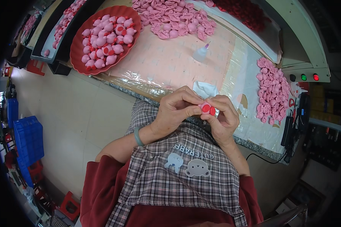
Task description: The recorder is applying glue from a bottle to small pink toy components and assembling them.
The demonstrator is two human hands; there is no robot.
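Toy piece (207,108), pink with red ovals, pinched between the fingertips of the left hand (172,113) and the right hand (224,118), over the near edge of the table (159,62). Grip closed from both sides, thumbs and fingers against the piece. Stage, as judged here: one piece in mid-handling, red ovals already on it. Similar pink-and-red pieces (106,39) gathered in a red bowl (76,52) at the left; frilled pink pieces heaped at the back (172,19) and along the right side (272,90), without evident red. Apparently a large batch in progress; impossible to tell which group counts as done and which as left. Bottle (200,55) with a purple tip upright beyond the hands, apart from both; crumpled white cloth (205,89) just behind the fingers. Writing: capital letters on the checked apron (170,196), upside down in this view, near two cartoon animals (197,168); no legible label on the bottle.
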